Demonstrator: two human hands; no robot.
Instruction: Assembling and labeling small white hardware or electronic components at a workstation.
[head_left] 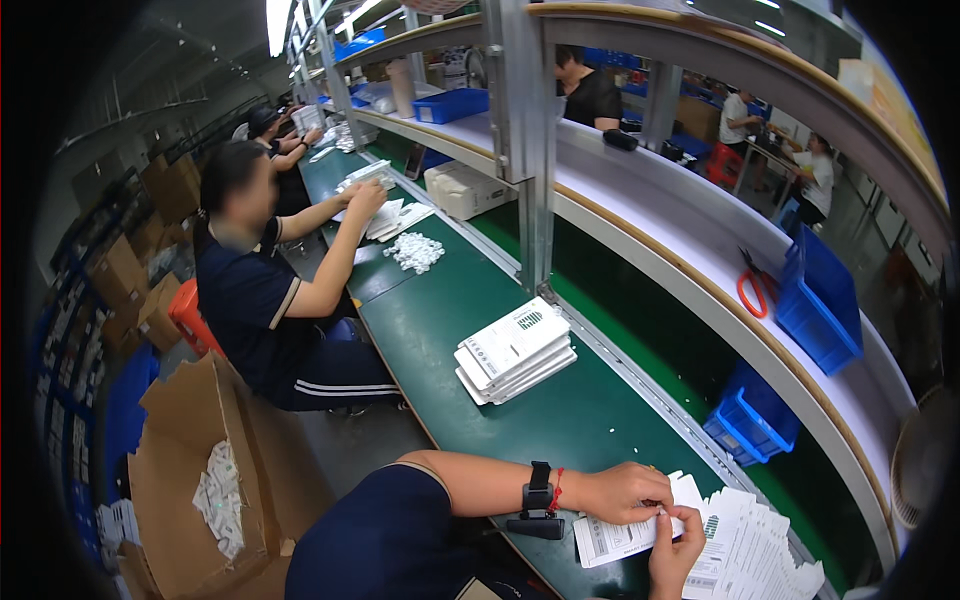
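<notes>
My left hand, with a black watch and a red string at the wrist, is closed with its fingertips at the edge of a white flat carton. From below, my right hand meets it, thumb and finger pinched on the same edge. Any smaller piece between the fingertips is too tiny to make out. Right beside them, a fanned pile of white flat cartons with green print lies on the green table. A neat stack of white cartons stands farther along.
Down the green table, a pile of small white pieces lies near a seated co-worker. A big cardboard box stands at the left. The shelf on the right holds red-handled scissors and a blue bin; a metal post rises beside the table.
</notes>
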